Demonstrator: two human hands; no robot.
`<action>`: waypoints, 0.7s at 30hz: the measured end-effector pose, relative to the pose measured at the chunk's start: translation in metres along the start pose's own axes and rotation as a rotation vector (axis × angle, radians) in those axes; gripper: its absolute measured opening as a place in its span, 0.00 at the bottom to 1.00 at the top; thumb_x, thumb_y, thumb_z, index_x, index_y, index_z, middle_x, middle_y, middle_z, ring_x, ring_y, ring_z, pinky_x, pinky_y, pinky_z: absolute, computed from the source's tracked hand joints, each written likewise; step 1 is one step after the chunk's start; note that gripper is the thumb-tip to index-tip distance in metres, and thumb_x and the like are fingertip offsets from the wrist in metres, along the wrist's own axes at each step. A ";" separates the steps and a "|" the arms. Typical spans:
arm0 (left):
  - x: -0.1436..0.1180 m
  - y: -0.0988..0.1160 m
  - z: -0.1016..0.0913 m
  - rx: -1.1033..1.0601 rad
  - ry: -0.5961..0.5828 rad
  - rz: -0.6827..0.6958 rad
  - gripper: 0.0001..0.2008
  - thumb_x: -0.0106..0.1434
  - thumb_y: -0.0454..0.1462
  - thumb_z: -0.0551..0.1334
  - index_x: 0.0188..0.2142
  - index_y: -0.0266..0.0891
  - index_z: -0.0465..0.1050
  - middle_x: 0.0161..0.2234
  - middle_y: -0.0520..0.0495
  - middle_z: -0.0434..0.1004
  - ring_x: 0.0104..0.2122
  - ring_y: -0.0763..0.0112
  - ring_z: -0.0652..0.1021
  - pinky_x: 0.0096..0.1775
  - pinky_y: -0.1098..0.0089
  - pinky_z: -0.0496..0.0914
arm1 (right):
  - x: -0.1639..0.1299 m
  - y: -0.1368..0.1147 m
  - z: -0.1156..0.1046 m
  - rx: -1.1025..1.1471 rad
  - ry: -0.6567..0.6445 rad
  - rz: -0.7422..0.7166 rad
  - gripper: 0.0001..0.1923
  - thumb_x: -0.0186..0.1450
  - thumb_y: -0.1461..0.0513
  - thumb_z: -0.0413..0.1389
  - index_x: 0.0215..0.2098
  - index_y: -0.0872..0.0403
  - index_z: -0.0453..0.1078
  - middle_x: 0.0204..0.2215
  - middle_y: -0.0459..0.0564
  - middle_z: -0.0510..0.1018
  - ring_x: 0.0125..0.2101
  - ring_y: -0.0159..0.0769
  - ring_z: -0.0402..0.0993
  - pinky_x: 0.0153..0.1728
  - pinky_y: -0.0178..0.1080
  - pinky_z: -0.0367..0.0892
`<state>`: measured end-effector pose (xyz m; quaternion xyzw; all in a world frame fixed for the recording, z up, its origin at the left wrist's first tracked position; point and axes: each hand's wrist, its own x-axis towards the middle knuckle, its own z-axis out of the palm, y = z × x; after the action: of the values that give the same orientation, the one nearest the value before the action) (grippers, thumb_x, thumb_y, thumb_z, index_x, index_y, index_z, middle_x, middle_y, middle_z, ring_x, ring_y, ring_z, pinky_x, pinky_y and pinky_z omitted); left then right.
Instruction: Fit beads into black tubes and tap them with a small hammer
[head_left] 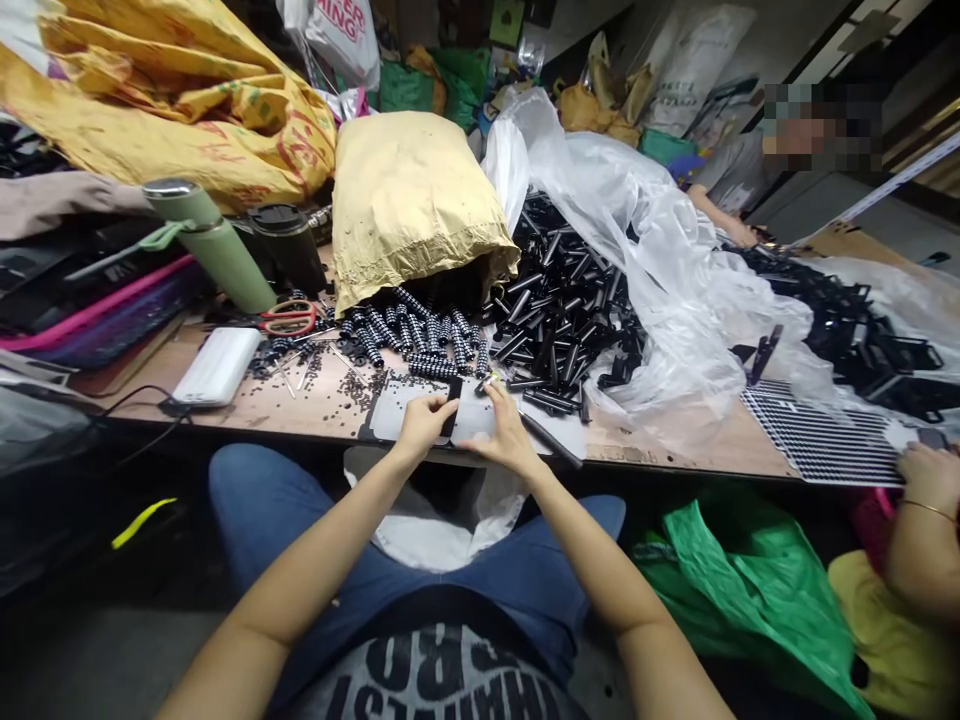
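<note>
Both hands [465, 420] hold black piece [452, 405] before pile [555, 310].

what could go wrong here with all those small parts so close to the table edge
1. The left hand and right hand work a small black part right at the table edge; a slip could drop it into the lap.
2. Loose screws scattered nearby could get swept off by a forearm.

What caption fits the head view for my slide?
Both hands, left and right, hold a small black part beside piled black tubes.
</note>
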<state>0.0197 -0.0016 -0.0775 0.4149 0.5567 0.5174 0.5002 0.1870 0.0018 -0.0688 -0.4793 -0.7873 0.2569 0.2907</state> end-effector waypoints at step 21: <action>0.007 0.027 -0.003 0.067 -0.112 0.277 0.25 0.67 0.49 0.56 0.55 0.34 0.71 0.21 0.54 0.65 0.17 0.78 0.65 0.22 0.75 0.61 | -0.019 -0.021 -0.027 0.118 -0.014 -0.119 0.62 0.44 0.46 0.70 0.67 0.52 0.44 0.63 0.63 0.55 0.64 0.53 0.53 0.60 0.54 0.60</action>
<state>0.0141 0.0082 -0.0517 0.5325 0.4823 0.5386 0.4400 0.2003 -0.0209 -0.0397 -0.4121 -0.7998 0.2885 0.3275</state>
